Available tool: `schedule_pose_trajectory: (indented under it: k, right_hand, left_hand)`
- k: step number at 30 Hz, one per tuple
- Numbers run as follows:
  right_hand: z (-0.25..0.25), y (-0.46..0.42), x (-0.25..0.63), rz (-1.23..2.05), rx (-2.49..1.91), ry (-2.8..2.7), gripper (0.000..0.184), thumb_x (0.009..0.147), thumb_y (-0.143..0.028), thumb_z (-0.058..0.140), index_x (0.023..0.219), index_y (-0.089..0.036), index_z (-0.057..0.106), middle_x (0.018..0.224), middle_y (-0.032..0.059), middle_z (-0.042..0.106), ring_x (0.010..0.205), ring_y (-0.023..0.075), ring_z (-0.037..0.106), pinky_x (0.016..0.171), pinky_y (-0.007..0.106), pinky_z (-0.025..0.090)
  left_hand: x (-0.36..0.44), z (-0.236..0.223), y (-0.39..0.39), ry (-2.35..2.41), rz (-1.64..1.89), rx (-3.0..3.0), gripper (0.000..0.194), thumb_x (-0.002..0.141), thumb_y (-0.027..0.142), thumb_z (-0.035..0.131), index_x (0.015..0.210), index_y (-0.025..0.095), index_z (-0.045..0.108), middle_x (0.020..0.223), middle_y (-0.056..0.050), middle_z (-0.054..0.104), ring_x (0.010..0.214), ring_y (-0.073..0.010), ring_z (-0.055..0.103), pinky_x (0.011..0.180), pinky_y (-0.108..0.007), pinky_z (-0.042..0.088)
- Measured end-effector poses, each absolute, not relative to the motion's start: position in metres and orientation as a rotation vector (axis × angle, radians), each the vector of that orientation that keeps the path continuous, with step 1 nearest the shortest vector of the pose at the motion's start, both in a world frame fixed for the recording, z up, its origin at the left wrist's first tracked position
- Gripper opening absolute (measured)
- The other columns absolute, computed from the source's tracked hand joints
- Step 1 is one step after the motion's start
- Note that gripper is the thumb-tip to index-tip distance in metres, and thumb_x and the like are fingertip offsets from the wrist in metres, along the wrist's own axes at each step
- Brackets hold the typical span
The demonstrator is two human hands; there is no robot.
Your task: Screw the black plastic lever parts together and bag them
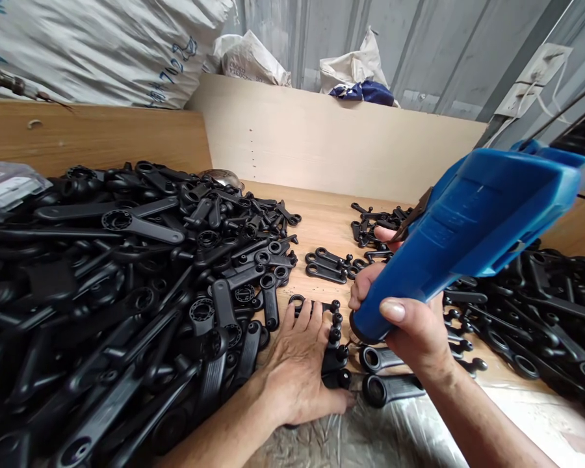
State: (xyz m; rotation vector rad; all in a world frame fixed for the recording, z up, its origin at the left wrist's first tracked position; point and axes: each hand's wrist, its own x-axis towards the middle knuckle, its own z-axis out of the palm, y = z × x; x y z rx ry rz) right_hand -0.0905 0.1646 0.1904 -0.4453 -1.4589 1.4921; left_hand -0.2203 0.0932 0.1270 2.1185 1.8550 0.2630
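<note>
My left hand [302, 364] lies flat, fingers stretched out, over a row of black plastic lever arms. Their ball-shaped ends [343, 351] stick out past its fingers and thumb. My right hand [414, 325] is wrapped round the handle of a blue hand-held tool [433, 234], whose body tilts up to the right. A brown trigger-like part shows by the fingers. The tool's lower end is close to the ball ends; whether it touches them I cannot tell. Just right of the row, ringed lever arms [392, 390] lie side by side, partly under the right hand.
A large heap of black lever arms [127, 279] fills the left side; another heap [541, 312] is at the right. Small groups [326, 265] lie between. Wooden boards [331, 136] wall the back. White sacks [258, 58] and a power strip [533, 78] are behind.
</note>
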Motion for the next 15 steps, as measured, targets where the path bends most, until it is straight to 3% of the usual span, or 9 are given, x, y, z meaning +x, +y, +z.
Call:
schedule_pose_trajectory:
  k: [4, 15]
  right_hand:
    - [0.1900, 0.1668, -0.0898, 1.452, -0.444, -1.473, 0.072, 0.063, -0.039, 0.074, 0.127, -0.025, 0.046, 0.065, -0.0022, 0.061, 0.055, 0.0180, 0.053, 0.047, 0.030, 0.042]
    - [0.1878, 0.1664, -0.0921, 1.485, -0.464, -1.473, 0.072, 0.061, -0.037, 0.074, 0.126, -0.026, 0.045, 0.065, -0.0029, 0.060, 0.053, 0.0172, 0.052, 0.044, 0.030, 0.042]
  left_hand:
    - [-0.2208, 0.1266, 0.0934, 1.847, 0.212, 2.099, 0.106, 0.065, 0.071, 0.055, 0.145, 0.009, 0.023, 0.151, -0.022, 0.020, 0.140, -0.0369, 0.009, 0.114, -0.054, 0.004]
    - [-0.2192, 0.1274, 0.0931, 1.860, 0.279, 2.119, 0.101, 0.064, 0.067, 0.058, 0.142, 0.010, 0.028, 0.149, -0.021, 0.027, 0.138, -0.0386, 0.016, 0.113, -0.056, 0.008]
